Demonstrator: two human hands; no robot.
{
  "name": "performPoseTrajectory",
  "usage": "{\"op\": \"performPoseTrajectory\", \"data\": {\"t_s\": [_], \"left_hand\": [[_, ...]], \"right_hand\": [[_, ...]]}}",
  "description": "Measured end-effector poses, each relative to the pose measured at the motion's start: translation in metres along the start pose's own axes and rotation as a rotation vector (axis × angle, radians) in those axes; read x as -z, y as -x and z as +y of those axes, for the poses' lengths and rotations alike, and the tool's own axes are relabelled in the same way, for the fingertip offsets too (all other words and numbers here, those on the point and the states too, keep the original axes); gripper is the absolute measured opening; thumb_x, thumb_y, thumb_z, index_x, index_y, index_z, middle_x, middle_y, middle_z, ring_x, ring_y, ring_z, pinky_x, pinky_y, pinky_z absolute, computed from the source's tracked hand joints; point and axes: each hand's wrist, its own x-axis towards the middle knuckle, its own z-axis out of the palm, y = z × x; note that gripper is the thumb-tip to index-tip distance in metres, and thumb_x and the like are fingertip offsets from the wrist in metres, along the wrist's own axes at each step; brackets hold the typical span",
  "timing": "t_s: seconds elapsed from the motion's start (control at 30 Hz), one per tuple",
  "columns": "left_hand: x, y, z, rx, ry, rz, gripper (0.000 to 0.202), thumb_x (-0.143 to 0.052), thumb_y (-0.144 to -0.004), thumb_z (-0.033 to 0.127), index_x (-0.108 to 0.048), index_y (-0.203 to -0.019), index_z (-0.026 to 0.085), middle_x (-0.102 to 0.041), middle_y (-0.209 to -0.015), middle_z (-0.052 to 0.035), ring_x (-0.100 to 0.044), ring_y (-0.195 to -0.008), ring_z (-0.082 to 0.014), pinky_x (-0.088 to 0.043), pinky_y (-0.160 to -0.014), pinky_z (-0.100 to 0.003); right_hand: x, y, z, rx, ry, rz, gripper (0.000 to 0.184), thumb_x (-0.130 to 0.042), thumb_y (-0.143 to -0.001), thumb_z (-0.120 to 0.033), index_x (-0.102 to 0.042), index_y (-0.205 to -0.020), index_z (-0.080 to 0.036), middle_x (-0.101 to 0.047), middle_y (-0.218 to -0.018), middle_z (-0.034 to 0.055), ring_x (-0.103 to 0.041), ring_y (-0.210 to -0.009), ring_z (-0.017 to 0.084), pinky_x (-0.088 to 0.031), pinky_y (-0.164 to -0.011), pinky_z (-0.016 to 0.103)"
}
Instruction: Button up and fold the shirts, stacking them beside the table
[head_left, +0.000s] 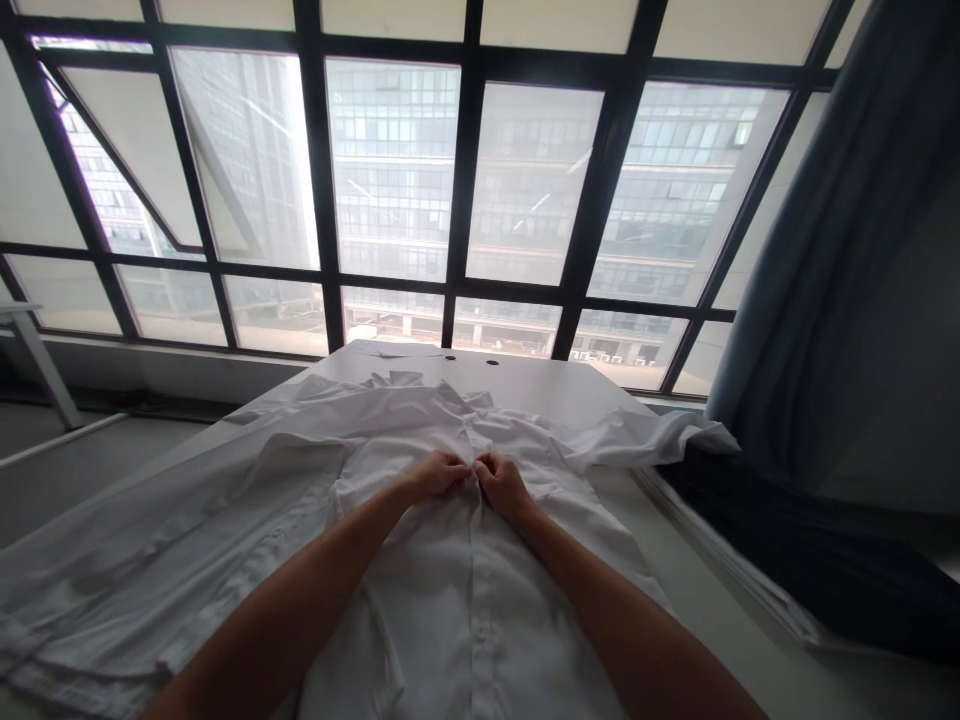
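Note:
A white button-up shirt lies spread on the table, its front facing up and its collar at the far end. Along its middle runs the button placket. My left hand is closed, pinching the placket's edge in the upper chest part. Close beside it, my right hand pinches the other side of the same placket. The fingertips almost meet; any button between them is hidden. One sleeve stretches out to the right over the table's edge.
The white table reaches to a large window. More white cloth lies on the left. Dark fabric sits at the right, beneath a blue-grey curtain. A white table leg stands at far left.

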Motion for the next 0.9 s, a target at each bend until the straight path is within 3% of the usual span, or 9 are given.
{"op": "performPoseTrajectory", "data": {"t_s": [0.43,0.67,0.9], "left_hand": [[0.004,0.005,0.004,-0.04,0.026,-0.077,0.037,-0.069,-0.072,0.048,-0.058,-0.075,0.013,-0.059,-0.06,0.0022,-0.049,-0.043,-0.0064,-0.029,-0.041,-0.019],[0.006,0.003,0.0,-0.047,0.095,-0.108,0.041,-0.072,-0.067,0.052,-0.059,-0.074,0.013,-0.059,-0.06,0.0023,-0.048,-0.043,-0.0064,-0.032,-0.042,-0.02],[0.012,0.001,-0.002,-0.029,0.12,-0.222,0.041,-0.074,-0.065,0.05,-0.057,-0.076,0.014,-0.059,-0.062,0.002,-0.052,-0.047,-0.0081,-0.031,-0.044,-0.02]], "right_hand": [[0.001,0.0,-0.001,-0.023,-0.045,-0.014,0.027,-0.049,-0.078,-0.036,-0.066,-0.08,-0.014,-0.066,-0.07,0.0039,-0.058,-0.066,0.016,-0.046,-0.064,0.025],[0.0,-0.001,0.001,0.031,-0.085,0.017,0.025,-0.051,-0.074,-0.037,-0.064,-0.073,-0.015,-0.063,-0.065,0.0024,-0.056,-0.063,0.016,-0.044,-0.061,0.025],[-0.003,0.001,0.002,-0.176,-0.351,-0.1,0.019,-0.044,-0.072,-0.033,-0.057,-0.076,-0.019,-0.052,-0.048,-0.0052,-0.04,-0.036,0.011,-0.03,-0.038,0.023]]}}
